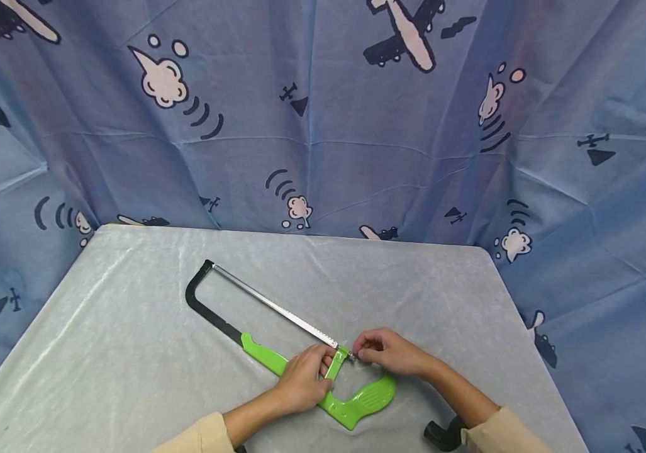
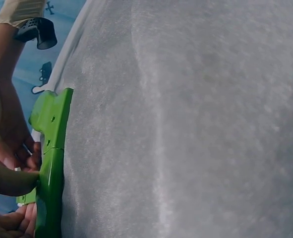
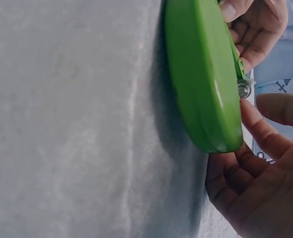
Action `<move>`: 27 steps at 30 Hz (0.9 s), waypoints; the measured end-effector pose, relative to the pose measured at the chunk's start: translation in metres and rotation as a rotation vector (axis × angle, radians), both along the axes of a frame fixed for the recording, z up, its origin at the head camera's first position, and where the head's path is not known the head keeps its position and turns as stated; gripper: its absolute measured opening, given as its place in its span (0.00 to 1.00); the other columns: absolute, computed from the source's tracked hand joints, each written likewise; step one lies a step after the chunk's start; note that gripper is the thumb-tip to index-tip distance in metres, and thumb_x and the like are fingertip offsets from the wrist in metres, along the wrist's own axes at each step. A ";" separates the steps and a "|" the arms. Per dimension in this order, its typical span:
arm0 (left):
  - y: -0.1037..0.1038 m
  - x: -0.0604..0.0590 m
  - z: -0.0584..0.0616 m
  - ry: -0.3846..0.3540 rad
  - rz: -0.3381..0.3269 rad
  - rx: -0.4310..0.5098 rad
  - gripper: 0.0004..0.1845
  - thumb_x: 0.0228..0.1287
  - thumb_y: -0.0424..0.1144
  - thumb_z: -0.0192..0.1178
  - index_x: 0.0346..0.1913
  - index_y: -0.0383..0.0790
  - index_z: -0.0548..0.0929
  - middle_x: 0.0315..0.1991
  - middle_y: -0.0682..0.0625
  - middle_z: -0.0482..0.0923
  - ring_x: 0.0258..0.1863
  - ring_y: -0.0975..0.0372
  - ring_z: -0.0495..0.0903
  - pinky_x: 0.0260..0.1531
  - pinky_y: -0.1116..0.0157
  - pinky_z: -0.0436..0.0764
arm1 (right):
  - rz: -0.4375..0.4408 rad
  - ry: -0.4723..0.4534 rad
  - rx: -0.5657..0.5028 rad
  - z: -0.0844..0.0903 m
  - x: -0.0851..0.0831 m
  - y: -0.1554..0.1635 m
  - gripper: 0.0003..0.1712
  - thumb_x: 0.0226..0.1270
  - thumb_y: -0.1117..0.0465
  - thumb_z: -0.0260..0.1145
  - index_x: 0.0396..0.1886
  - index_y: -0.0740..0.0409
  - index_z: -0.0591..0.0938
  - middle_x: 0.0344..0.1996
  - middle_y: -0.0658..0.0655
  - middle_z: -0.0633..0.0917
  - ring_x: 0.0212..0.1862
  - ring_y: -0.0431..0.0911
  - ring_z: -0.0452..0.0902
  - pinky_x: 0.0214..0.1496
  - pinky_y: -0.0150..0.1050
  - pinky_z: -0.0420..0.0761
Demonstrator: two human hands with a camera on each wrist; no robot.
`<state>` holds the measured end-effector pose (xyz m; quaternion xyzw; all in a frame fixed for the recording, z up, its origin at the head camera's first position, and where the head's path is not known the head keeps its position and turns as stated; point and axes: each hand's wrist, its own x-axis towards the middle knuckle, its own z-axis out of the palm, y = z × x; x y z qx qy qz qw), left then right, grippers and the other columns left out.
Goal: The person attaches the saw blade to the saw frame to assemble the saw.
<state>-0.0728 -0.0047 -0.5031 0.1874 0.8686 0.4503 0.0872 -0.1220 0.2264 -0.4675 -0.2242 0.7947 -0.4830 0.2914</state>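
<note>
A hacksaw [image 1: 268,355] lies on the table, with a bright green handle and frame, a black bowed front end and a silver blade [image 1: 277,308] along its far side. My left hand [image 1: 302,377] grips the green frame beside the upright post, thumb on the near side. In the left wrist view its thumb presses the green frame [image 2: 51,183]. At the post's end sits a small metal tension screw [image 3: 244,89]. My right hand [image 1: 390,352] is at that screw; its index fingertip is right by it, and the thumb stands apart. The green grip [image 3: 203,74] partly hides the right fingers.
A pale grey cloth covers the table [image 1: 130,327]. Behind and beside it hangs a blue curtain [image 1: 311,163] printed with planes and clouds. A black curved piece [image 1: 444,435] sits by the right sleeve at the near side.
</note>
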 end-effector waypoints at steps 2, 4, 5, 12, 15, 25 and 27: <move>0.000 0.000 0.000 -0.001 -0.001 0.000 0.22 0.46 0.29 0.70 0.48 0.39 0.80 0.35 0.59 0.74 0.33 0.72 0.73 0.35 0.71 0.72 | 0.005 0.000 0.014 0.000 0.001 -0.001 0.10 0.70 0.68 0.58 0.42 0.70 0.82 0.34 0.62 0.83 0.36 0.44 0.76 0.38 0.32 0.76; 0.000 0.000 0.000 -0.001 -0.001 0.000 0.22 0.46 0.29 0.70 0.48 0.39 0.80 0.35 0.59 0.74 0.33 0.72 0.73 0.35 0.71 0.72 | 0.008 0.014 0.032 0.000 0.002 -0.002 0.10 0.68 0.69 0.57 0.42 0.70 0.82 0.34 0.61 0.84 0.36 0.43 0.76 0.39 0.32 0.76; 0.000 0.000 0.000 -0.001 -0.001 -0.001 0.22 0.46 0.29 0.70 0.48 0.39 0.80 0.35 0.59 0.74 0.33 0.71 0.72 0.36 0.71 0.72 | 0.011 0.027 0.041 0.000 0.002 -0.002 0.10 0.67 0.70 0.57 0.42 0.70 0.82 0.34 0.61 0.84 0.36 0.42 0.76 0.39 0.32 0.76; 0.001 0.000 0.001 0.000 -0.001 -0.001 0.22 0.47 0.29 0.70 0.49 0.38 0.80 0.35 0.58 0.74 0.33 0.71 0.72 0.36 0.71 0.72 | 0.067 0.170 0.134 0.000 0.004 -0.009 0.06 0.60 0.72 0.61 0.36 0.64 0.82 0.30 0.51 0.78 0.32 0.35 0.69 0.35 0.31 0.72; 0.000 0.000 0.001 -0.001 -0.002 -0.004 0.22 0.47 0.29 0.70 0.49 0.38 0.80 0.35 0.58 0.74 0.33 0.71 0.72 0.36 0.71 0.72 | 0.084 0.226 0.197 0.001 0.004 -0.014 0.02 0.57 0.68 0.65 0.31 0.60 0.80 0.27 0.49 0.74 0.30 0.35 0.67 0.32 0.31 0.70; 0.000 0.001 0.003 0.010 -0.008 -0.008 0.22 0.47 0.29 0.70 0.48 0.38 0.79 0.35 0.57 0.74 0.33 0.71 0.73 0.36 0.71 0.72 | 0.047 0.324 0.388 0.003 0.007 -0.029 0.13 0.50 0.58 0.72 0.21 0.54 0.75 0.23 0.49 0.72 0.24 0.37 0.64 0.26 0.33 0.65; 0.000 0.001 0.003 0.017 -0.009 -0.006 0.22 0.46 0.28 0.70 0.48 0.38 0.79 0.35 0.57 0.74 0.33 0.70 0.73 0.35 0.71 0.72 | 0.039 0.347 0.398 0.003 0.007 -0.031 0.13 0.50 0.58 0.72 0.20 0.53 0.74 0.23 0.48 0.72 0.24 0.37 0.64 0.26 0.33 0.65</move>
